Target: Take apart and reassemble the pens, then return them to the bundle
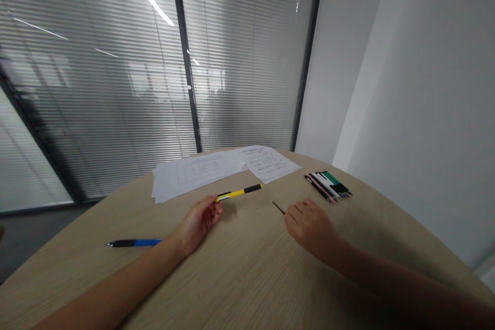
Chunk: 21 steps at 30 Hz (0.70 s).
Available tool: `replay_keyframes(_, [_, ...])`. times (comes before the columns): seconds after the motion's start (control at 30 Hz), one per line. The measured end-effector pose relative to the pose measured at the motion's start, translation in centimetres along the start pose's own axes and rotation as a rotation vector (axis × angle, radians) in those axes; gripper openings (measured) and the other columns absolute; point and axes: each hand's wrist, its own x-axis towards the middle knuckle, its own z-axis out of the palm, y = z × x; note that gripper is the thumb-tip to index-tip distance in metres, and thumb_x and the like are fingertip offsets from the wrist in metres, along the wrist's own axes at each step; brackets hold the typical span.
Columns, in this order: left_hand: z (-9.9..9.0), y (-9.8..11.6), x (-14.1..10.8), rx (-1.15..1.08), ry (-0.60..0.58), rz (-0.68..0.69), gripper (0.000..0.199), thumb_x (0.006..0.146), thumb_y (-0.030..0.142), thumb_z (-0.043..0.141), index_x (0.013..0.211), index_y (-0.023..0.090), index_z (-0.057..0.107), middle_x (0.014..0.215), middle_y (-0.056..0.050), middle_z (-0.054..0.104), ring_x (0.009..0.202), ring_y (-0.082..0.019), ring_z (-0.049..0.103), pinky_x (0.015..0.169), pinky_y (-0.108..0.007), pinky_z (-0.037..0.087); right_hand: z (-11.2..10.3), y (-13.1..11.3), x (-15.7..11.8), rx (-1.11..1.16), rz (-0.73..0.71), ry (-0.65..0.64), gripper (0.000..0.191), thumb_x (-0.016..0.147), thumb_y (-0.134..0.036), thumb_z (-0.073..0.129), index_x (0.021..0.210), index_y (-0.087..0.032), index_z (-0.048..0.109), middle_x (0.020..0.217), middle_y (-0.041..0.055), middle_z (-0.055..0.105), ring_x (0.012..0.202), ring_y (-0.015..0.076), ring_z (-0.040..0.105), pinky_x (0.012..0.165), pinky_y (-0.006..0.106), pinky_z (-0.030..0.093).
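Observation:
My left hand (203,220) is closed on the near end of a yellow and black pen (240,193), pinching it between thumb and fingers. The pen's black end points right, a little above the table. Opposite, my right hand (307,224) is closed around a thin dark stick that looks like a pen refill (278,208); its exposed end points up and to the left, and the rest is hidden in the fingers. The pen and the refill are apart. Behind my left forearm lies a larger blue and black pen (133,243), partly covered by the arm.
Printed paper sheets (199,172) lie along the far side of the round wooden table (240,289). Several pens (328,186) are lined up side by side at the right, beyond my right hand. A glass partition with blinds (247,62) stands behind the table, with a white wall (425,87) on the right.

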Motion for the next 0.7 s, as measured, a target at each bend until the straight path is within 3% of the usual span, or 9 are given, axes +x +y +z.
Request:
replay_keyframes(0.4, [0.1,-0.3,-0.1,0.118,-0.045,0.046,0.017,0.068,0.025,0.059,0.058,0.013,0.052,0.050,0.001,0.053,0.043,-0.006,0.045,0.042,-0.016,0.035,-0.2,-1.5,-0.5,0.356,0.401,-0.509,0.015,0.073,-0.018,0.049,0.063,-0.018,0.059,0.064,0.0064,0.063,0.056,0.0168,0.058,0.044,0.024,0.030])
replay_keyframes(0.57, [0.4,-0.4,-0.5,0.198,-0.075,0.057,0.017,0.066,0.027,0.061,0.060,0.013,0.052,0.051,0.001,0.054,0.044,-0.007,0.044,0.043,-0.017,0.033,0.0,-0.8,-0.4,0.434,0.449,-0.447,0.017,0.069,-0.019,0.053,0.053,-0.018,0.055,0.055,0.0037,0.060,0.049,0.0151,0.054,0.041,0.023,0.026])
replay_keyframes(0.7, [0.8,-0.3,-0.7,0.244,-0.103,0.060,0.019,0.066,0.029,0.061,0.058,0.014,0.052,0.050,0.001,0.053,0.044,-0.008,0.044,0.044,-0.019,0.032,-0.8,0.7,0.3,0.452,0.509,-0.305,0.020,0.077,-0.022,0.044,0.060,-0.018,0.055,0.059,0.0027,0.059,0.052,0.0138,0.052,0.046,0.024,0.030])
